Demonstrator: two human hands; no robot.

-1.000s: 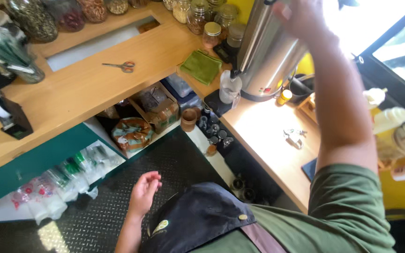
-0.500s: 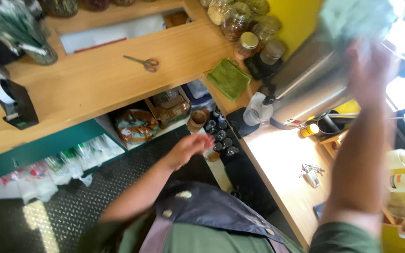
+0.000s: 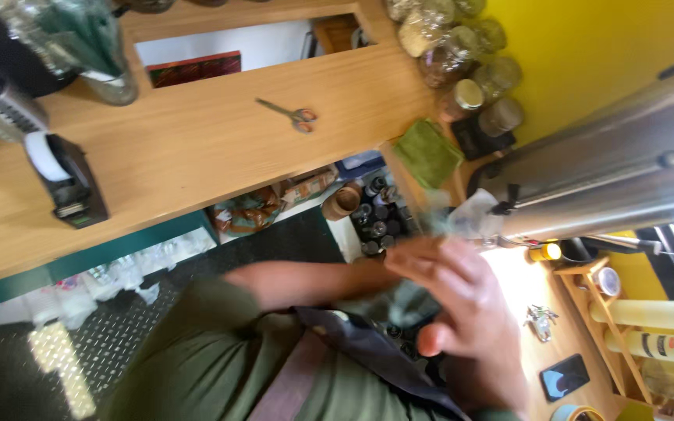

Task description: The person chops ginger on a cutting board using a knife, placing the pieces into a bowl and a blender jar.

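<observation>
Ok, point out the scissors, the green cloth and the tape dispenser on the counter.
scissors (image 3: 293, 114), head view, on the pivot near the handles.
green cloth (image 3: 427, 152), head view, on its middle.
tape dispenser (image 3: 72, 183), head view, on its black body.

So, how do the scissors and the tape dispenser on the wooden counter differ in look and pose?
The scissors are thin and metal with orange-brown handles, while the tape dispenser is a bulky black block holding a white roll. The scissors lie flat and closed, while the tape dispenser stands on its base. The scissors are mid-counter, the tape dispenser nearer the front edge. Both rest on the wooden counter, away from either hand.
</observation>
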